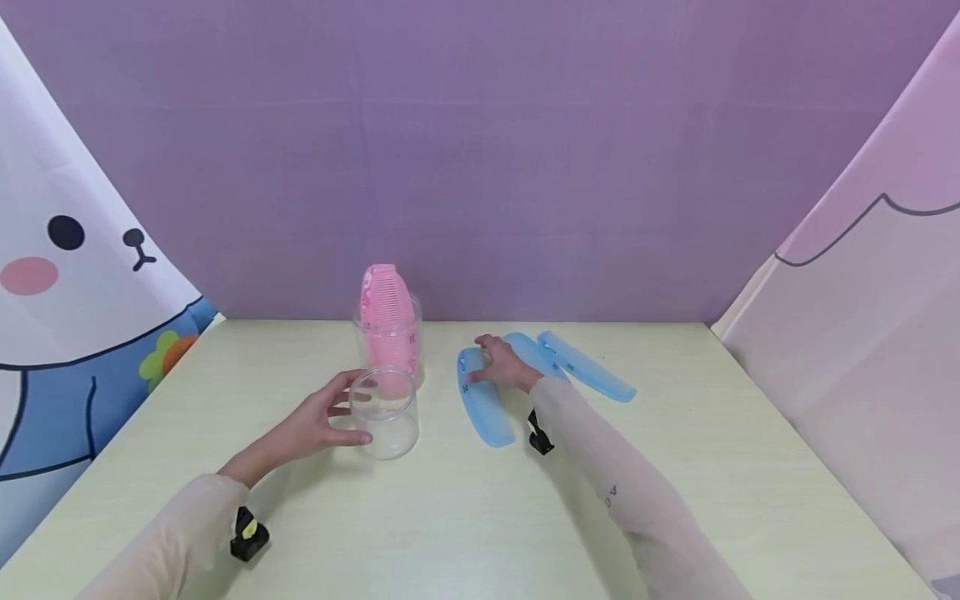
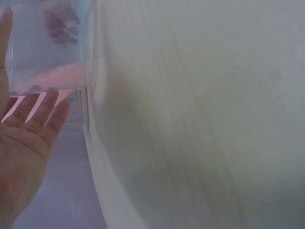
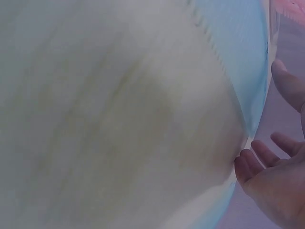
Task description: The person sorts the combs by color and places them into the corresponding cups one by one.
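Note:
In the head view my left hand (image 1: 313, 427) holds a clear plastic cup (image 1: 393, 433) on the table, fingers behind it and thumb in front. The left wrist view shows the fingertips against the wall of the same cup (image 2: 47, 47), the palm away from it. My right hand (image 1: 504, 363) is over a blue comb (image 1: 487, 417), with thumb and fingers spread apart. From the right wrist view I cannot tell whether it touches the comb (image 3: 243, 52). Two more blue combs, one partly behind the hand (image 1: 531, 350) and one further right (image 1: 588, 367), lie beside it.
Behind the held cup stands another clear cup (image 1: 422, 333) with pink combs (image 1: 388, 304) upright in it. The pale wooden table (image 1: 420, 525) ends at a purple cloth backdrop (image 1: 480, 167). Printed cloths hang at left (image 1: 90, 308) and right (image 1: 862, 333).

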Demonstrator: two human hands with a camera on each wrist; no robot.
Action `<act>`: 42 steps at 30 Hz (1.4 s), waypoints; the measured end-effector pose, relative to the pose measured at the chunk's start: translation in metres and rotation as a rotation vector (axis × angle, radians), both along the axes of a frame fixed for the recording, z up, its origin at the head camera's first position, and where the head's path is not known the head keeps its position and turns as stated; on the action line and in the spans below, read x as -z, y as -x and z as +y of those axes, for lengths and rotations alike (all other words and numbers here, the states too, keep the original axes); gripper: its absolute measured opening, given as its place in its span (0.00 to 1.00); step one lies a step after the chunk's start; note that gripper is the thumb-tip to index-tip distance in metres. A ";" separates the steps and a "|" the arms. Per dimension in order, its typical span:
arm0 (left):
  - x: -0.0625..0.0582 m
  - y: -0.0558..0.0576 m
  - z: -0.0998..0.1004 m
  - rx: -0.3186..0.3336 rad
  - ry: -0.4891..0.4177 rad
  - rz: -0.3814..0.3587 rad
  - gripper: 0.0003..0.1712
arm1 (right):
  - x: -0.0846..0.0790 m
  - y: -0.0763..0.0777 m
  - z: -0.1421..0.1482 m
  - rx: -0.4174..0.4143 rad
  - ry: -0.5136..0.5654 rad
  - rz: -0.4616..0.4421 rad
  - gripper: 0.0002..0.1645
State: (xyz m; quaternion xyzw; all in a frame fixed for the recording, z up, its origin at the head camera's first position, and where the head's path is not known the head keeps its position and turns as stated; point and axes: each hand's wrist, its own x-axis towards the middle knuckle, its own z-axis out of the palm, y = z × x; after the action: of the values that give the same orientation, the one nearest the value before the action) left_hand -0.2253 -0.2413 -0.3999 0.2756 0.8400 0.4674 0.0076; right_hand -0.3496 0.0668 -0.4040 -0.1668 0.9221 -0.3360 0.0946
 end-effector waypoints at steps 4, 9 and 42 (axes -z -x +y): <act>0.001 -0.001 0.001 -0.007 -0.004 0.001 0.48 | 0.001 0.003 -0.003 -0.019 -0.053 0.015 0.50; 0.002 -0.001 0.002 0.002 -0.018 0.013 0.47 | -0.001 0.002 -0.005 -0.028 -0.100 0.014 0.52; 0.003 -0.001 0.003 0.015 -0.036 0.030 0.47 | -0.006 0.005 -0.017 0.075 -0.006 0.022 0.51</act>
State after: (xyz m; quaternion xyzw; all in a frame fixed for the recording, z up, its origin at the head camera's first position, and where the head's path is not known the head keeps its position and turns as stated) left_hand -0.2245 -0.2381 -0.4032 0.2889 0.8294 0.4780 -0.0064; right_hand -0.3542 0.0500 -0.3981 -0.1356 0.9298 -0.3346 0.0723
